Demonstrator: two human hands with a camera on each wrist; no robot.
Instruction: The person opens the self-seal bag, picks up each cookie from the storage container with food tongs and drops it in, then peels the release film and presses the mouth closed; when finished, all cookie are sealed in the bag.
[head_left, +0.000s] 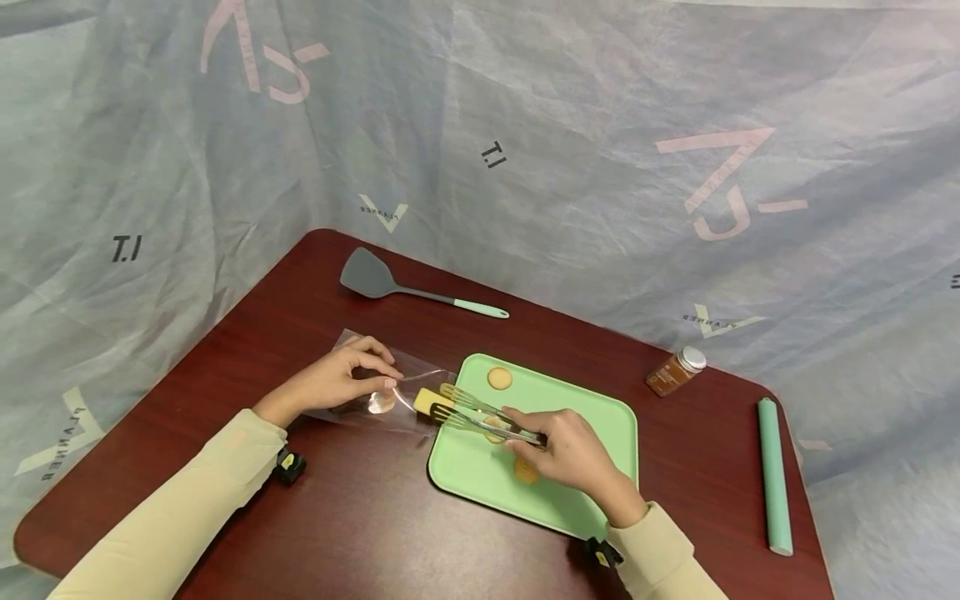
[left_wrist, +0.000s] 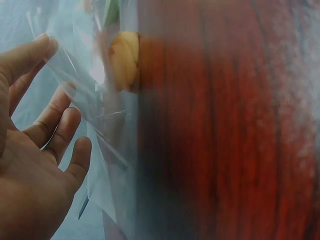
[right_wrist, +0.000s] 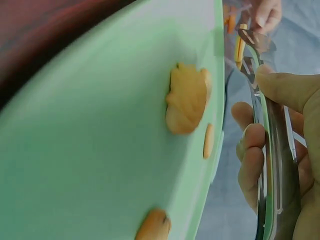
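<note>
My left hand (head_left: 345,377) pinches the edge of a clear plastic bag (head_left: 408,367) that lies on the table left of the tray. In the left wrist view, yellow food pieces (left_wrist: 125,60) show through or beside the film. My right hand (head_left: 566,446) grips metal tongs (head_left: 468,423) with slotted ends. Between the tong ends sits a yellow block-shaped food piece (head_left: 426,402), at the bag's right end; whether it is inside the bag I cannot tell. Beneath the tongs is a light green tray (head_left: 600,417) bearing a round cookie (head_left: 499,378) and a ridged yellow piece (right_wrist: 187,100).
A grey spatula (head_left: 367,275) with a mint handle lies at the back of the dark red table (head_left: 322,517). Behind the tray, to the right, stands a brown jar (head_left: 670,375) with a white lid. A mint green cylinder (head_left: 775,479) lies along the right edge.
</note>
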